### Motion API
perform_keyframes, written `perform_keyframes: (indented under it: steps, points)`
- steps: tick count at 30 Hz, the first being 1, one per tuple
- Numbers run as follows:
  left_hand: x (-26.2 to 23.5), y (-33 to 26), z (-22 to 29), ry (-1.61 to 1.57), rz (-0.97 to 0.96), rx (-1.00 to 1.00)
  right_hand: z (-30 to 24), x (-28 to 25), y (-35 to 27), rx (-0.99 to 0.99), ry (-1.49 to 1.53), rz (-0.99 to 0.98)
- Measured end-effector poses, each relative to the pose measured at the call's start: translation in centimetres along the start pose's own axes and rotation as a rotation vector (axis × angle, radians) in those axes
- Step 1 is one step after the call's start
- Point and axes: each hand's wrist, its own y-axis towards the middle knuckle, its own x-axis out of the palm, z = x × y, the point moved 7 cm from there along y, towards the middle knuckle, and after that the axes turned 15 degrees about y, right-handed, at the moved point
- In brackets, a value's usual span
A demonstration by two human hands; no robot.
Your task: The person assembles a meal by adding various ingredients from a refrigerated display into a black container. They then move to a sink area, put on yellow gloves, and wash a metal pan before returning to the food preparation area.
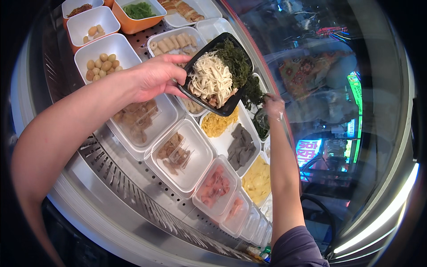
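Note:
My left hand (158, 75) grips the near-left rim of a black plastic tray (229, 108), thumb and fingers closed on its edge. Inside the tray lie a heap of pale shredded strips (211, 76), dark green seaweed (235, 55) and some brown pieces at the lower edge. To the right, my right hand (273, 107), in a clear thin glove, is closed at a container of dark shredded seaweed (254, 92). Its fingertips pinch the strands. Below the tray sit yellow shreds (219, 124) and grey strips (241, 147) in a white container.
Lidded clear boxes (189, 178) of meat run along the near side. White containers with small round eggs (103, 66) and an orange bin of greens (138, 11) stand at far left. Curved glass (320, 147) rises on the right. A slotted metal grille (129, 187) edges the case.

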Motion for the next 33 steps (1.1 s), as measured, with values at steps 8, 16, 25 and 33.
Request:
perform_keyframes:
  steps: [8,16,25,33]
  points:
    - [0.2,0.1,0.5,-0.009,0.003,0.028,-7.2,-2.8,-2.0,0.026,0.589,0.077]
    - [-0.3,-0.4,-0.4,0.010,-0.001,-0.010,-18.5,-1.9,-6.5,0.005,0.915,-0.065]
    - [1.6,-2.2,0.2,-0.038,-0.126,-0.022,-29.3,2.3,-13.5,-0.121,0.380,-0.379]
    - [1.4,-8.8,2.4,-0.080,-0.112,-0.095,-35.8,0.8,-18.2,-0.328,-0.038,-0.466]
